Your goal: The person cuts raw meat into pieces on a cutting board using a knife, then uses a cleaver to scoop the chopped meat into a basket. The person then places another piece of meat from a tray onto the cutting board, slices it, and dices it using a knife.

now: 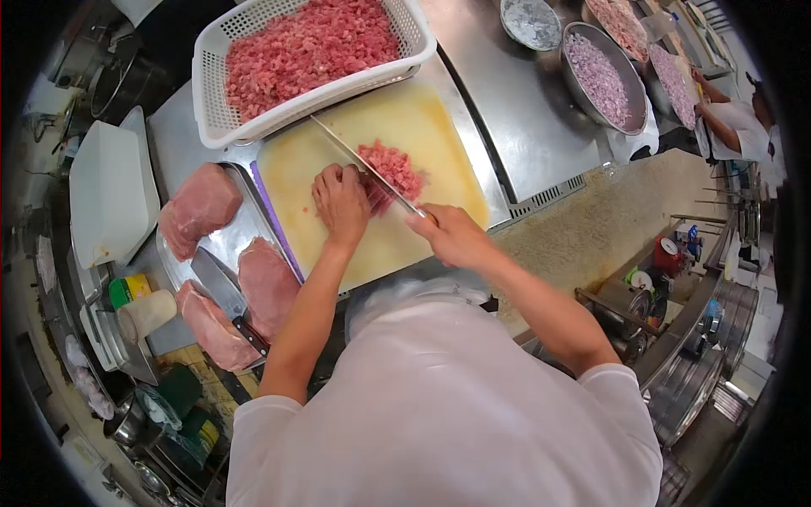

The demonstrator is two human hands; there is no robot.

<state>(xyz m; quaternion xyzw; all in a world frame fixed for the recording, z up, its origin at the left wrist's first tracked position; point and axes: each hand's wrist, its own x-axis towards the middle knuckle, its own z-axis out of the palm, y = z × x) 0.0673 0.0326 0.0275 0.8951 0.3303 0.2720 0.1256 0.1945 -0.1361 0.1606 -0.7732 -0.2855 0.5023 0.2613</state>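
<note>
My right hand point(452, 234) is closed round the handle of a long knife point(363, 160), whose blade points up and left across the yellowish cutting board point(456, 160). Beside the blade, my left hand point(340, 201) has its fingers curled down on a piece of meat point(370, 191), mostly hidden by fingers and blade. Small diced meat point(395, 166) lies right of the blade. Above the board is a white perforated basket point(338, 95) full of diced meat point(312, 49). Left of the board, a metal tray point(172, 269) holds large raw pieces point(201, 208) and a second knife point(218, 283).
Bowls of chopped purplish onion point(598, 78) and a smaller metal bowl point(530, 23) stand on the steel counter point(515, 101) at upper right. At the left are a white container point(114, 194) and a pale jar point(145, 316). Another person point(743, 122) works at the far right.
</note>
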